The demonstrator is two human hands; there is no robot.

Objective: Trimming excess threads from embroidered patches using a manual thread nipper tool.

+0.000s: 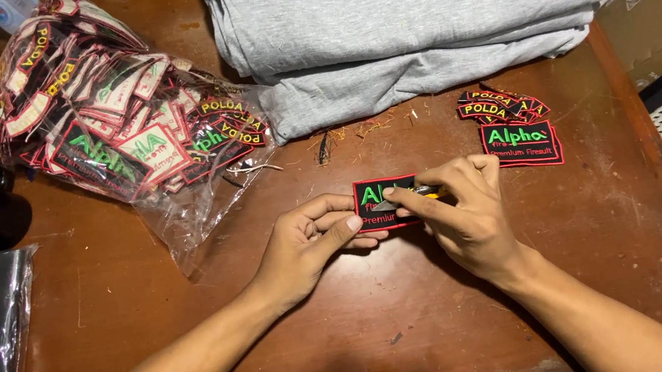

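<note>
Black embroidered patch (375, 203) with red border and green lettering flat on brown wooden table (194, 317), left hand (305, 246) pinching its lower left edge, right hand (460, 211) closed on small yellow-handled cutter (410, 196) laid across patch face, bag of patches (116, 130) upper left, folded grey cloth (409, 2) behind, small patch pile (513, 130) just right of the hands

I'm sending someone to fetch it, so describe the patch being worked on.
On the brown wooden table, below the folded grey cloth, lies a black rectangular patch with a red border. Unlike the stacked patches to its right, both hands pinch it.
</note>
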